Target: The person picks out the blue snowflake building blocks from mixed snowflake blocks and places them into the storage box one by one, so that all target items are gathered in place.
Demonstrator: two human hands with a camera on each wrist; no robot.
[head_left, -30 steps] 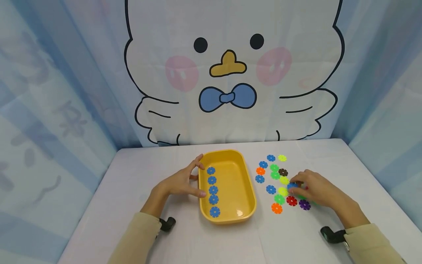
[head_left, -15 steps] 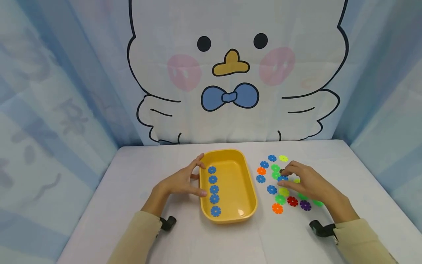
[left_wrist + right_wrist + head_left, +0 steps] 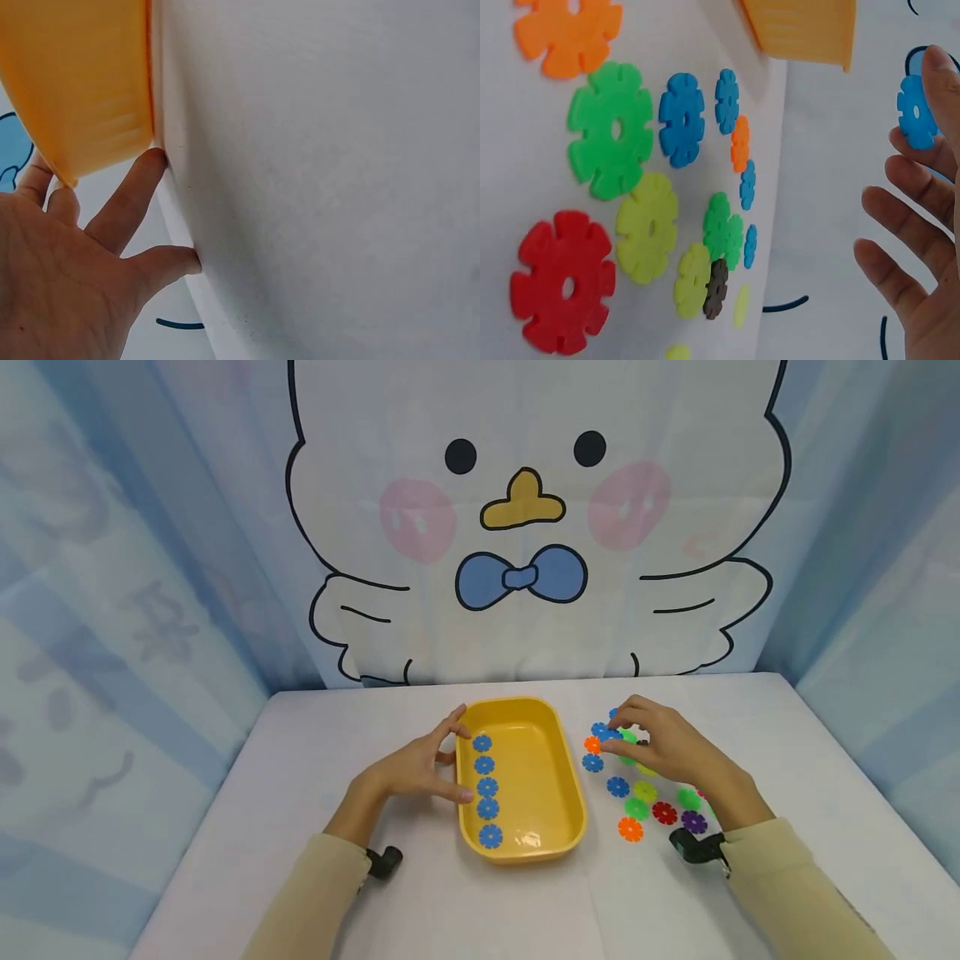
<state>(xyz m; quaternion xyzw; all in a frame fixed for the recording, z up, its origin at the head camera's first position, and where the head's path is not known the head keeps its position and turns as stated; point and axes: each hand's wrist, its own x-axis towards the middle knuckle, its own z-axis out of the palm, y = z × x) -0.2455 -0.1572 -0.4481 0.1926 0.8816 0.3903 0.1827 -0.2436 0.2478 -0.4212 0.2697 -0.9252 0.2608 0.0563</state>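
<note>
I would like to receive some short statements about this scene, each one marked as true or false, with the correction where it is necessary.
1. The right hand pinches a blue disc. True.
2. The left hand touches the yellow tray. True.
3. The discs inside the yellow tray are all orange. False: five blue discs lie there in a row.
4. A purple disc lies on the table, outside the yellow tray. True.
5. In the head view, the yellow tray is to the right of the purple disc. False: it is to the left.
6. The yellow tray is upside down. False: its open side faces up.
</note>
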